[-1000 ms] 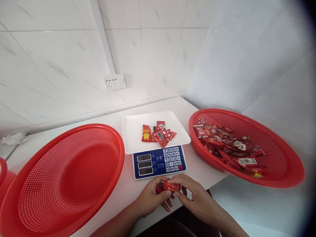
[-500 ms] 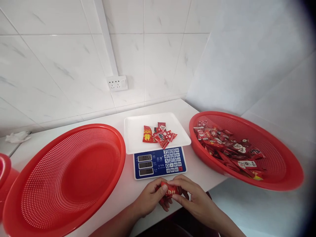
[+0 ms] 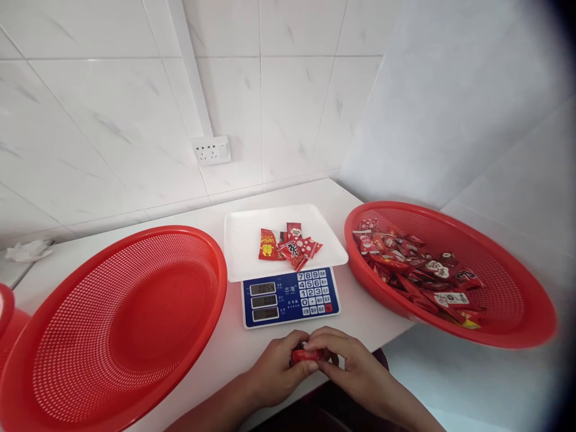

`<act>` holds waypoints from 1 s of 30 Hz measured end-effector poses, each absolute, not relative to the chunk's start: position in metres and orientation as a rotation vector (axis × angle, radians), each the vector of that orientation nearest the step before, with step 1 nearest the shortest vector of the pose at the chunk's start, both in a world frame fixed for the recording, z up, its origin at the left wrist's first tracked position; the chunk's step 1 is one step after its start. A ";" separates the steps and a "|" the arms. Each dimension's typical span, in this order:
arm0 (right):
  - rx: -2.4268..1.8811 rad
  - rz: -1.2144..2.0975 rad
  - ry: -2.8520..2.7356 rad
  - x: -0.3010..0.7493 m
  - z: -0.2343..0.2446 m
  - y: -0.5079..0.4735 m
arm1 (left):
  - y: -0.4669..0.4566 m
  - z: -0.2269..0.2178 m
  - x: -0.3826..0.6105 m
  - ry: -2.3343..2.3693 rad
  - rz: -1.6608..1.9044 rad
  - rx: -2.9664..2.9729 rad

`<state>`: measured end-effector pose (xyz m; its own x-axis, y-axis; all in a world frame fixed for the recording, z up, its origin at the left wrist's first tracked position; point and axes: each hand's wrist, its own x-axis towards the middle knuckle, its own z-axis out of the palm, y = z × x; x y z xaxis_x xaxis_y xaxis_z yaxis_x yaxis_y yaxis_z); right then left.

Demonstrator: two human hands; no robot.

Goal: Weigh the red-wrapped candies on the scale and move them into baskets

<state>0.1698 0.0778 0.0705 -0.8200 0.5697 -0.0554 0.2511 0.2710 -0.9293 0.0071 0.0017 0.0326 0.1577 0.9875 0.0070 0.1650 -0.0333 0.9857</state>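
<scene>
Between my two hands, just in front of the scale, is a small red snack packet [image 3: 306, 355]. My left hand [image 3: 279, 367] grips it from the left, thumb on the near side. From the right, my right hand [image 3: 344, 359] pinches it with curled fingers; parts of the packet are hidden by the fingers. Beyond them stands a blue digital scale [image 3: 291, 303] with a white tray [image 3: 243, 240] on top. Several red snack packets [image 3: 292, 249] lie overlapping on that tray.
At the left stands a large red mesh basket [image 3: 58, 348], with part of another red container [image 3: 11, 327] beside it. A red basket [image 3: 508, 282] at the right holds many red packets. A wall socket [image 3: 211, 150] and crumpled tissue [image 3: 27, 251] are at the back.
My hands have turned the packet so its printed face no longer shows, and the fingers have closed further around it. The packets on the tray stay put.
</scene>
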 end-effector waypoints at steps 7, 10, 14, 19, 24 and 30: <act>-0.841 1.574 -2.210 0.175 0.065 0.080 | 0.001 0.031 0.010 1.240 0.991 1.414; -0.925 1.476 -2.185 0.174 0.059 0.081 | 0.003 0.027 0.013 1.279 1.000 1.385; -1.029 1.372 -2.189 0.174 0.056 0.082 | 0.005 0.020 0.016 1.333 1.022 1.387; -1.073 1.413 -2.161 0.175 0.052 0.080 | 0.006 0.014 0.019 1.371 0.994 1.484; -1.097 1.373 -2.077 0.171 0.043 0.078 | 0.008 0.016 0.018 1.388 1.010 1.484; -1.084 1.630 -1.821 0.161 0.034 0.073 | 0.007 0.014 0.012 1.327 1.057 1.397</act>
